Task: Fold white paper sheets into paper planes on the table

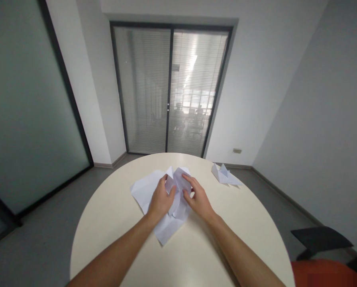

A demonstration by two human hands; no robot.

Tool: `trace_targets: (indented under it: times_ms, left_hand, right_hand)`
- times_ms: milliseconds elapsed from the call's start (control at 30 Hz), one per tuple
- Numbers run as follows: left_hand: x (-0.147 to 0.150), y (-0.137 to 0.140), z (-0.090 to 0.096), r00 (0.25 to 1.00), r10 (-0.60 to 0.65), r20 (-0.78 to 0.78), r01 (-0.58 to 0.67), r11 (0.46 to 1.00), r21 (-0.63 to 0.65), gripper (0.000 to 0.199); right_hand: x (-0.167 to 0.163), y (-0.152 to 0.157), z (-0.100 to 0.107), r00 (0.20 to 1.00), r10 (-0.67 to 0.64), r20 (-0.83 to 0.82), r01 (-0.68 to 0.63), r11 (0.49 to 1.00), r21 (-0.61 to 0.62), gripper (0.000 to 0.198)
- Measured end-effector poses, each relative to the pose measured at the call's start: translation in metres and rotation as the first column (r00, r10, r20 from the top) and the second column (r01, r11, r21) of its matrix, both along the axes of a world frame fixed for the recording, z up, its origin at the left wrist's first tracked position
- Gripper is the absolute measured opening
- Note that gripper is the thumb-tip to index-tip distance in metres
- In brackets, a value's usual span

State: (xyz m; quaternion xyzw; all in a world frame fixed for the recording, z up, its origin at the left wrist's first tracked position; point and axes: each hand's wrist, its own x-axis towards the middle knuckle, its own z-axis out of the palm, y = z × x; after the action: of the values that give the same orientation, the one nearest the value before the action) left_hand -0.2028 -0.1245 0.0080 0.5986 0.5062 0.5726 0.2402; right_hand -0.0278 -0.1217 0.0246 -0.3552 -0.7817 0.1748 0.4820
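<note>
A white sheet of paper [168, 229] with folds and raised flaps lies near the middle of the round table [112, 243]. My left hand [160, 199] has its thumb and fingers closed about a standing flap on the paper's left side. On the other side, my right hand [199, 200] grips the right-hand flap, fingers on its upper part and thumb lower down. The flaps stand up and lean apart, with a crease running between them. Both hands partly cover the paper, so some of its folds are hidden.
A second folded paper piece [224, 176] with pointed peaks sits near the table's far right edge. An orange chair [322, 273] with a black armrest [322, 238] stands at the lower right. Beyond the table is a glass door [145, 99] with blinds.
</note>
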Motion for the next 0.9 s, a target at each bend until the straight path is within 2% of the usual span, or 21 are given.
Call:
trace_targets:
  times_ms: [100, 200, 267, 367, 500, 567, 633, 767, 900]
  left_hand:
    - [-0.008, 0.004, 0.008, 0.990, -0.064, 0.122, 0.065, 0.998, -0.007, 0.031]
    - [-0.018, 0.008, 0.015, 0.942, -0.029, 0.335, 0.085, 0.985, -0.152, 0.036]
    - [-0.024, 0.011, 0.017, 0.857, -0.018, 0.515, 0.179, 0.947, -0.265, 0.039]
    - [-0.028, 0.013, 0.018, 0.691, -0.019, 0.722, 0.333, 0.896, -0.295, 0.034]
    - [-0.032, 0.013, 0.022, 0.529, -0.008, 0.849, 0.470, 0.835, -0.285, 0.034]
    - [-0.036, 0.012, 0.025, 0.466, 0.007, 0.885, 0.534, 0.795, -0.287, 0.038]
    - [-0.039, 0.011, 0.028, 0.418, 0.004, 0.908, 0.570, 0.777, -0.266, 0.041]
    - [-0.039, 0.011, 0.029, 0.381, -0.058, 0.923, 0.562, 0.807, -0.181, 0.047]
    - [-0.029, 0.012, 0.026, 0.402, -0.109, 0.909, 0.492, 0.863, -0.114, 0.050]
  right_hand:
    - [0.004, 0.003, 0.001, 0.998, -0.051, -0.046, 0.049, 0.998, -0.045, 0.053]
    - [0.012, 0.011, -0.001, 0.984, -0.068, -0.164, 0.040, 0.984, -0.172, 0.053]
    - [0.017, 0.016, -0.003, 0.957, -0.045, -0.287, -0.035, 0.963, -0.267, 0.057]
    - [0.021, 0.021, -0.004, 0.875, 0.007, -0.484, -0.183, 0.931, -0.317, 0.064]
    - [0.024, 0.023, -0.003, 0.790, 0.009, -0.612, -0.271, 0.901, -0.338, 0.056]
    - [0.025, 0.024, -0.003, 0.761, -0.004, -0.649, -0.290, 0.892, -0.346, 0.056]
    - [0.026, 0.025, -0.003, 0.742, -0.014, -0.670, -0.298, 0.889, -0.348, 0.060]
    - [0.025, 0.026, -0.003, 0.745, -0.055, -0.665, -0.263, 0.891, -0.369, 0.058]
    - [0.018, 0.018, 0.004, 0.762, -0.071, -0.643, -0.256, 0.880, -0.400, 0.064]
